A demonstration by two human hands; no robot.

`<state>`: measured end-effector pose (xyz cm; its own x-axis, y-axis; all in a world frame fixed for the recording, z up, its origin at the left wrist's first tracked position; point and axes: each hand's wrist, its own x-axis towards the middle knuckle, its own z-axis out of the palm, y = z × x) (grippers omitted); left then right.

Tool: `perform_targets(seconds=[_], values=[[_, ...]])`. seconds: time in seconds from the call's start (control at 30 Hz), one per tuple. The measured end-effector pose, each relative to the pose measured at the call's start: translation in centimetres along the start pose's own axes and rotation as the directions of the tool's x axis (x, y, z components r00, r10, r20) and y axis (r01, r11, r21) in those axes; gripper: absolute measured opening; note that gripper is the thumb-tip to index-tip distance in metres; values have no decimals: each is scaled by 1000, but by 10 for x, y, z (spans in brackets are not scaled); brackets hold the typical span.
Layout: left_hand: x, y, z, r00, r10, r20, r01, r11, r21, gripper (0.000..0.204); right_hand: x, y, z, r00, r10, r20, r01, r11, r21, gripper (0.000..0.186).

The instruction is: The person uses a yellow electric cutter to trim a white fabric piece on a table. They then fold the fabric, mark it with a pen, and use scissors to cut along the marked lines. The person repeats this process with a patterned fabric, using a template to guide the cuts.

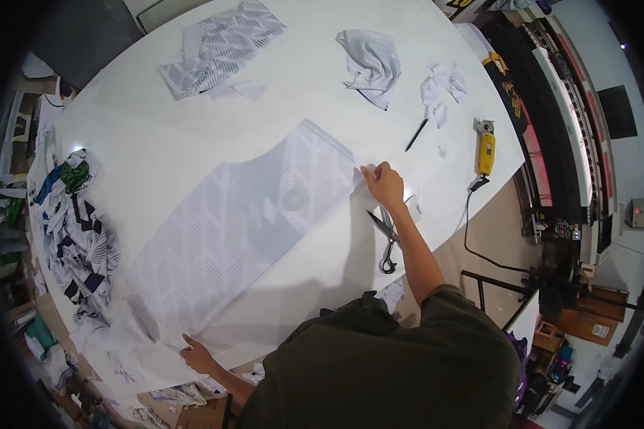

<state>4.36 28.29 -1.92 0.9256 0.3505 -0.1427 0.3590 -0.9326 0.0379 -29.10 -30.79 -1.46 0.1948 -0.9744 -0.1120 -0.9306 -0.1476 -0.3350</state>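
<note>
A large pale fabric panel [261,204] with a faint striped pattern lies spread at a slant across the white table [304,314]. At its upper right corner, my right hand [385,184] pinches the edge between thumb and fingers. My left hand [200,355] is at the panel's lower left end, its fingertips closed on the edge of the cloth. Black-handled scissors [388,247] rest just below my right hand, partly covered by my forearm. Crumpled sheer white cloth [125,325] lies beside the panel's lower left end.
Patterned fabric [225,53] and a crumpled grey-white piece [373,66] lie at the far side. White scraps [442,86], a black pen [416,134] and a yellow corded electric cutter [486,154] are on the right. Mixed cloth offcuts [82,243] are heaped along the left edge.
</note>
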Motion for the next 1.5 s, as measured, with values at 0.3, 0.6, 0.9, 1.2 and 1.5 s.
perform_targets(seconds=[0.3, 0.6, 0.9, 1.2, 1.5], values=[[13, -20, 37, 997, 58, -41, -68, 952, -299, 59, -1, -4, 14, 999, -3, -33, 12, 961, 276, 37], [2, -17, 25, 976, -55, 213, 214, 454, -865, 32, -3, -1, 2, 988, 118, 102, -156, 788, 595, 35], [1, -35, 19, 956, 55, 289, 250, 371, -895, 29, 3, 4, -4, 972, 92, 215, -205, 777, 595, 34], [4, -10, 1, 958, -122, 260, 260, 753, -605, 47, 8, -3, -3, 994, 83, 67, -102, 925, 366, 24], [149, 80, 25, 813, 447, -372, -527, 837, -147, 49, 88, -110, 43, 881, -424, -211, 453, 884, 115, 23]])
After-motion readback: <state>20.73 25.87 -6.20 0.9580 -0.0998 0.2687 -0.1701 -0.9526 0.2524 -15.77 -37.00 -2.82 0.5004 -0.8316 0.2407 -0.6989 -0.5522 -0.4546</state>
